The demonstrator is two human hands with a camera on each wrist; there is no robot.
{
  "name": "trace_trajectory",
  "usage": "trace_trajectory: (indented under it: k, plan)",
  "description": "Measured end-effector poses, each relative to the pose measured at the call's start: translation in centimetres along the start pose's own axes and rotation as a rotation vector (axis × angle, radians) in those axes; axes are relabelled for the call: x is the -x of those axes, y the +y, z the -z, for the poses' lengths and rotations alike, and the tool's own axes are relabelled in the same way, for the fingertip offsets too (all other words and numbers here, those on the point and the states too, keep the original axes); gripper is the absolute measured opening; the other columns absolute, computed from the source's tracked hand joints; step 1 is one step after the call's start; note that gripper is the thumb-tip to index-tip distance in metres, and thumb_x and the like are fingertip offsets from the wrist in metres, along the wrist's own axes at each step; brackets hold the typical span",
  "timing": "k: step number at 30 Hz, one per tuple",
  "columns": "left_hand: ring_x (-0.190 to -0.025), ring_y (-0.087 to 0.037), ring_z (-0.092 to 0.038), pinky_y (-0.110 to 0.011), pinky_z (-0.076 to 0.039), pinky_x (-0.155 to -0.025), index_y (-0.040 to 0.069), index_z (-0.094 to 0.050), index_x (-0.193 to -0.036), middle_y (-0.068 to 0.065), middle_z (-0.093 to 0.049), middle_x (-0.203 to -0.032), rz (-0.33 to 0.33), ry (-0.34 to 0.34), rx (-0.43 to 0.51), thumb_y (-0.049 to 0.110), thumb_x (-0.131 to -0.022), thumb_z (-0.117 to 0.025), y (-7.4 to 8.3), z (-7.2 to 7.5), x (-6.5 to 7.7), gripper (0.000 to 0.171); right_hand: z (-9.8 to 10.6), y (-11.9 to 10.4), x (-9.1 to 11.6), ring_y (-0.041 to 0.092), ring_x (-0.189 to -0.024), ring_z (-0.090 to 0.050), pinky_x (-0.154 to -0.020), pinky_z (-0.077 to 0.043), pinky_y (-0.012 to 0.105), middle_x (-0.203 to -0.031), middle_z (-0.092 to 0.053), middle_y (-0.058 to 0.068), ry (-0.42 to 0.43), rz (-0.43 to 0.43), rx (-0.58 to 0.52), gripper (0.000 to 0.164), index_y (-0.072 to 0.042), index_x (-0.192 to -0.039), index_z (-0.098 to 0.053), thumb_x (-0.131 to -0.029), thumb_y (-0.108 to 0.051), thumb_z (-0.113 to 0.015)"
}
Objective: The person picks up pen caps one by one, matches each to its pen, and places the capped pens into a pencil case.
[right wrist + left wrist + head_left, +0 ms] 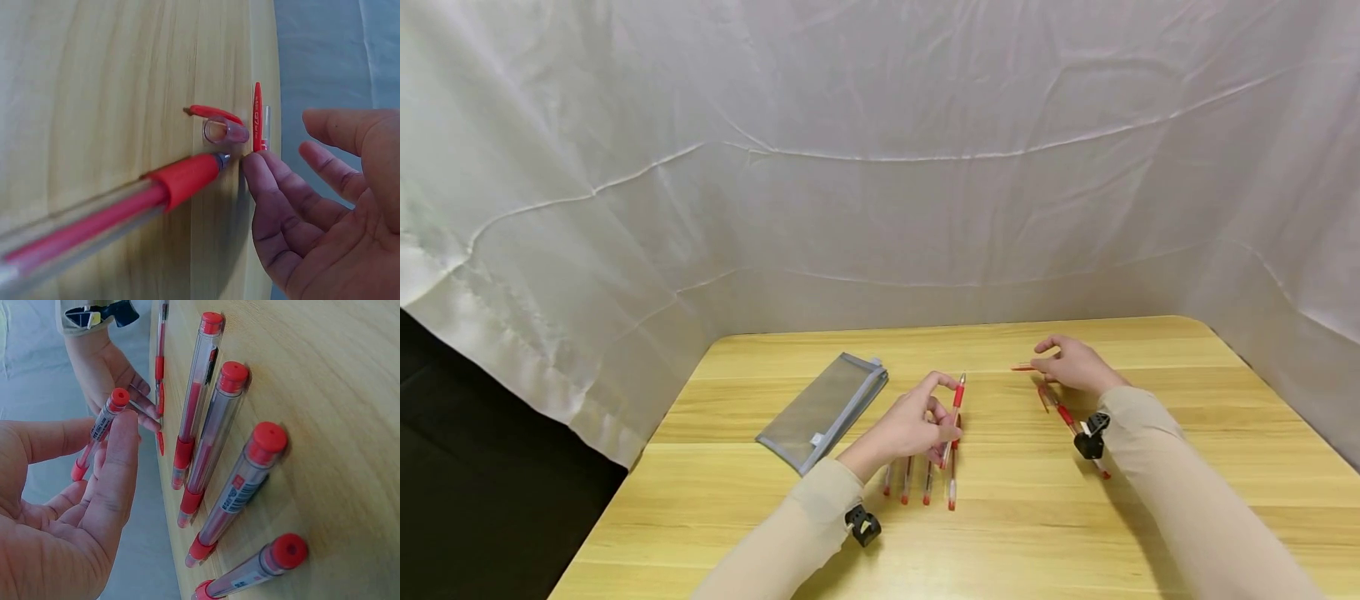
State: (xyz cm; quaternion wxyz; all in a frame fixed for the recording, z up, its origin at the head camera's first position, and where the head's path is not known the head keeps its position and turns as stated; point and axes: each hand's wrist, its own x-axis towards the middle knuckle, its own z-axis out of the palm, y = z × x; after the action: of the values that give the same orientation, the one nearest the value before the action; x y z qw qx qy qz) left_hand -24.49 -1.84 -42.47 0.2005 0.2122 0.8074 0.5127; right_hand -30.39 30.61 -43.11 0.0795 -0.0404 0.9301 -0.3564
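The wood-grain desk [1000, 550] carries a grey zip pouch [820, 408], a row of four red pens [231, 494] and, farther right, one uncapped red pen [190, 181] near a red-clipped clear cap [234, 132].

Hidden and cropped
The left hand [912, 423] hides part of the pen row [928, 485] under its fingers; left of the fingers of the right hand [331, 231], the wrist view's edge crops a blurred pen [103, 226].

Curtained-off tabletop workspace, pale fabric sheets [925, 100] hung around a wood-grain table [1000, 542], room type unclear
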Motion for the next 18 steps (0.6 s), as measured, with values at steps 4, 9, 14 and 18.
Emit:
trace_trajectory:
  k: [4,9,14,18]
  plan:
    - [-0.062,-0.018,-0.066,-0.046,-0.068,-0.063,0.025,-0.051,-0.145,-0.005,-0.063,-0.093,0.005,0.012,-0.018,0.004,-0.097,-0.077,-0.1,0.0,0.1,0.058,-0.3,-0.2,-0.5,0.034,-0.100,-0.075,-0.089,-0.057,0.045,-0.125,-0.070,0.032,0.023,0.010,0.018,0.049,0.009,-0.144,-0.051,-0.109,-0.024,-0.058]
    - [-0.061,-0.020,-0.067,-0.050,-0.068,-0.065,0.024,-0.051,-0.146,-0.006,-0.063,-0.095,0.003,0.005,-0.010,0.004,-0.098,-0.076,-0.1,0.3,0.4,0.058,-1.1,-0.4,-1.1,0.032,-0.098,-0.073,-0.081,-0.054,0.034,-0.125,-0.070,0.032,0.062,-0.007,0.021,0.051,0.011,-0.143,-0.054,-0.107,-0.024,-0.060]
    - [-0.059,-0.022,-0.068,-0.051,-0.068,-0.065,0.025,-0.051,-0.146,-0.007,-0.063,-0.095,-0.001,0.000,0.020,0.004,-0.098,-0.076,-0.2,0.5,0.6,0.058,-1.8,-0.6,-1.6,0.031,-0.093,-0.066,-0.079,-0.054,0.035,-0.126,-0.069,0.032,0.102,-0.023,0.066,0.048,0.012,-0.137,-0.060,-0.105,-0.023,-0.062]
    - [-0.058,-0.022,-0.067,-0.051,-0.068,-0.064,0.024,-0.051,-0.145,-0.007,-0.063,-0.094,0.001,-0.002,0.046,0.003,-0.097,-0.076,-0.4,0.6,0.8,0.057,-2.3,-0.6,-2.0,0.035,-0.098,-0.066,-0.085,-0.056,0.042,-0.130,-0.069,0.032,0.136,-0.017,0.131,0.043,0.011,-0.129,-0.066,-0.103,-0.023,-0.065]
